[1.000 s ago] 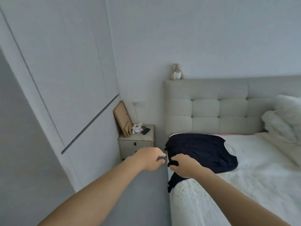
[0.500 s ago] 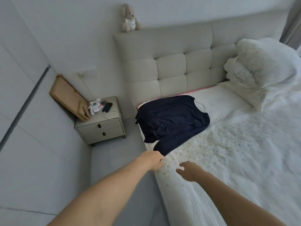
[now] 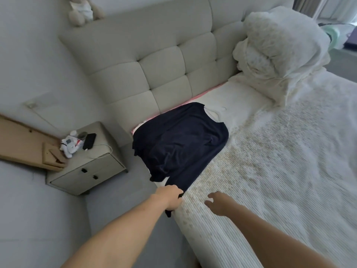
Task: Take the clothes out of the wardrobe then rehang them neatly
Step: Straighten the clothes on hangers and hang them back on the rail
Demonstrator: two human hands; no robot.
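Observation:
A dark navy garment (image 3: 181, 142) lies spread over the left side of the white bed (image 3: 280, 171), near the headboard. A white hanger hook (image 3: 216, 111) shows at its neckline. My left hand (image 3: 171, 198) grips the garment's lower end at the bed's edge, and a bit of dark cloth hangs below my fist. Over the bedspread to its right, my right hand (image 3: 219, 203) hovers with loosely spread fingers and holds nothing.
A grey nightstand (image 3: 87, 167) with a phone, a cable and a small toy stands left of the bed. A wooden board (image 3: 23, 144) leans beside it. White pillows (image 3: 280, 49) pile at the padded headboard (image 3: 164, 60), which has a teddy bear on top.
The view tilted down over the bed. My right hand let go of the garment and now hovers free. My left hand keeps its grip on the garment's end.

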